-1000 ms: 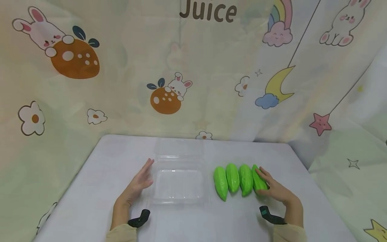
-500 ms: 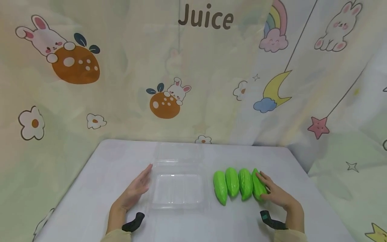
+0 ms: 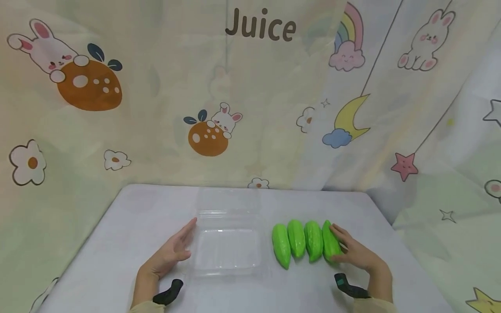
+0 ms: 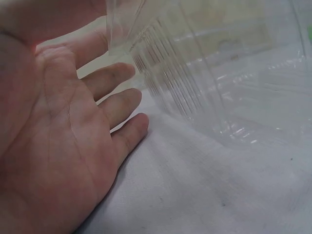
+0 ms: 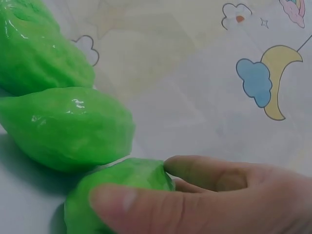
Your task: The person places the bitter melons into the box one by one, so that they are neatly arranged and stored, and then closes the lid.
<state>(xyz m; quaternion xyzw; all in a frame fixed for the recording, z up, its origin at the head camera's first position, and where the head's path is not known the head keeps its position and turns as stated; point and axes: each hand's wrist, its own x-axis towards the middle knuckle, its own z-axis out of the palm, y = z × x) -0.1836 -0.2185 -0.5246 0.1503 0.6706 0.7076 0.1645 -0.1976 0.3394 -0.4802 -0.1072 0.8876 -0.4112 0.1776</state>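
Several glossy green bitter melons (image 3: 296,239) with pointed ends lie side by side on the white table, right of centre. My right hand (image 3: 358,252) holds the rightmost bitter melon (image 3: 330,243) between thumb and fingers. In the right wrist view the thumb (image 5: 117,200) lies across that melon's near side, and a finger touches its far end. A clear plastic clamshell box (image 3: 228,250) stands with its lid folded back, away from me. Beside its left wall is my left hand (image 3: 169,256), fingers extended and palm turned toward the box. Whether the fingertips touch the plastic, I cannot tell.
The white-covered table (image 3: 227,295) ends at a patterned cloth backdrop (image 3: 156,130) with rabbits and flowers. The box's thin raised lid (image 3: 228,202) is hard to see. Dark camera mounts (image 3: 168,292) stick out from both wrists.
The head view has shifted slightly. My left hand has drawn back a little and lower beside the box. My right hand stays at the rightmost bitter melon, which stands a little straighter.
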